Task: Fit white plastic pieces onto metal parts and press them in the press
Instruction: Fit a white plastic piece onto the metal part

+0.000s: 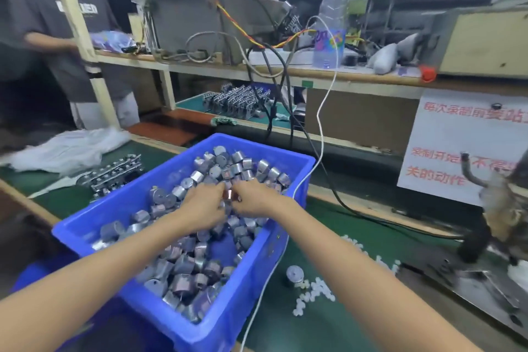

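Left hand (204,203) and right hand (253,198) are dipping into the bin (228,323); their fingers (218,207) are pinching one part (228,194) between them; pieces (314,291) are lying on the desk (343,323), right of the fingers.

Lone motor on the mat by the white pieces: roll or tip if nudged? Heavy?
The motor appears to stand on its flat end and looks squat, so a nudge probably slides it rather than tips it. Knocked onto its round side, it would likely roll on the green mat. With a metal can, it is probably heavy for its size and smooth to grip.
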